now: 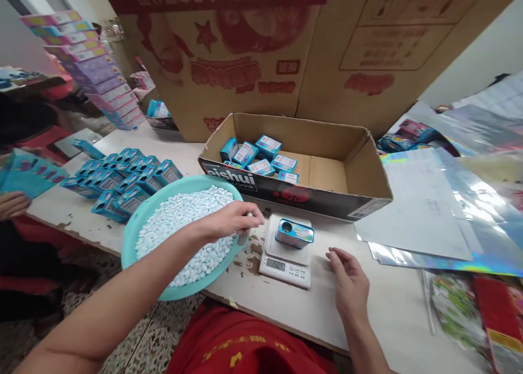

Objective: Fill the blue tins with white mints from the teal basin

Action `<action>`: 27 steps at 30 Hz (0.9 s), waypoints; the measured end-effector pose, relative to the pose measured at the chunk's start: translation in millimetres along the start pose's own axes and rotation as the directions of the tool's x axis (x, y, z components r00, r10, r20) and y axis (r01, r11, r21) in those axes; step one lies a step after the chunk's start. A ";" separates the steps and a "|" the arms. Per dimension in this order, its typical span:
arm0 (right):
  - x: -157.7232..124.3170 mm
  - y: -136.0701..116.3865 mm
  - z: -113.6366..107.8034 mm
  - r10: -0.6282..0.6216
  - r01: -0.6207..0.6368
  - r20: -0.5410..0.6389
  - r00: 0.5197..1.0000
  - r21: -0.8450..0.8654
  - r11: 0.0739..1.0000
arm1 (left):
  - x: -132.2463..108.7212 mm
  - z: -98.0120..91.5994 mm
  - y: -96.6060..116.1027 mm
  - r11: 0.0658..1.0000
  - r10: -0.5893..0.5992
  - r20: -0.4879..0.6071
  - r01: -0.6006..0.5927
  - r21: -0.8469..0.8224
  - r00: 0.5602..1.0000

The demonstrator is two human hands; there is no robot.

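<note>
My left hand [235, 220] hovers above the right rim of a turquoise basin [129, 238], with thumb and fingers pinched together. Whatever they may hold is too small to make out. Small white candies [204, 262] heap inside the basin. Just right of that hand, a white digital scale [285, 270] carries a small blue tin [295, 233] with a round dark opening in its top. The scale's display is lit but blurry. My right hand [350, 284] rests by the table to the right of the scale, fingers loosely curled and holding nothing.
A low cardboard box [327, 202] behind the scale holds several blue tins. More blue tins [122, 178] stand in rows left of the basin. Large cartons [261, 53] rise behind. Shiny sheets [412, 210] lie right; another person's hand [14, 204] is at left.
</note>
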State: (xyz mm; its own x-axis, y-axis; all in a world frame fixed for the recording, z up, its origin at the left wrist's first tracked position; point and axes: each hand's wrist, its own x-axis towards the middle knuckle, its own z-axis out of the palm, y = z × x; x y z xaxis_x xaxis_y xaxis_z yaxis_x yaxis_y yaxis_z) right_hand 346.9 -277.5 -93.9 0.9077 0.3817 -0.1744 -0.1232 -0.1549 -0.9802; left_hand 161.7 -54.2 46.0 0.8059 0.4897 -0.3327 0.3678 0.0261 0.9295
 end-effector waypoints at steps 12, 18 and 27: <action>2.5 2.6 -22.4 0.042 -0.043 -0.023 0.999 -0.024 0.999 | 52.8 53.6 2.4 0.681 0.333 0.121 -0.328 0.655 0.935; 5.0 5.2 -21.4 0.034 -0.034 0.025 0.999 -0.004 0.999 | 51.8 53.7 11.5 0.600 0.197 0.168 -0.255 0.758 0.966; 1.6 2.8 -25.4 0.061 -0.061 -0.001 0.998 -0.028 0.998 | 32.4 22.1 13.7 0.834 0.205 -0.022 -0.163 0.528 0.979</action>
State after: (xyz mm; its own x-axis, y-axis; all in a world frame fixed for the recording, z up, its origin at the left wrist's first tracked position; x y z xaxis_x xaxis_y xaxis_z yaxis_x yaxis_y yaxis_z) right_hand 358.2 -300.5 -94.6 0.8991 0.3703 -0.2333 -0.1666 -0.2033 -0.9648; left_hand 203.1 -57.2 44.4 0.8540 0.5034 -0.1319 0.4204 -0.5181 0.7449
